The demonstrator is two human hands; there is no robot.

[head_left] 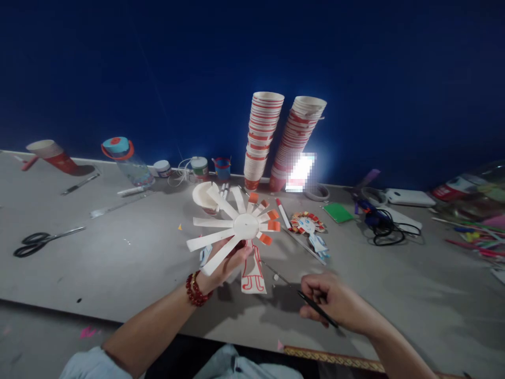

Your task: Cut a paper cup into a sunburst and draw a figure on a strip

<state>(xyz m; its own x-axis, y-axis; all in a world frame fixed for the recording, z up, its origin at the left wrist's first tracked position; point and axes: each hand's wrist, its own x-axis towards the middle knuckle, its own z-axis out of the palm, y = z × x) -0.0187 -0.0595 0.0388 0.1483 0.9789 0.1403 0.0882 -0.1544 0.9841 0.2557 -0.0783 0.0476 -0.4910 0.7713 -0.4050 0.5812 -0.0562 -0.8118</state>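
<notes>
My left hand [232, 259] is closed on a paper figure near the middle of the table. The figure has a round white centre with strips fanned out like a flower [245, 226]. Strips on its right side are curled and show orange; those on the left stay long, white and straight. Below hangs a white paper body [253, 273] with a dress and legs drawn in red. In my right hand [329, 300] is a thin tool with a black handle [319, 309], its slender shaft pointing left towards the paper body. The exact kind of tool is unclear.
Two tall stacks of paper cups [263, 137] stand against the blue wall. A finished-looking paper doll [311, 231] lies right of centre. Scissors [43, 239] and a water bottle [128, 163] are at left. A black cable [384, 229] lies at right.
</notes>
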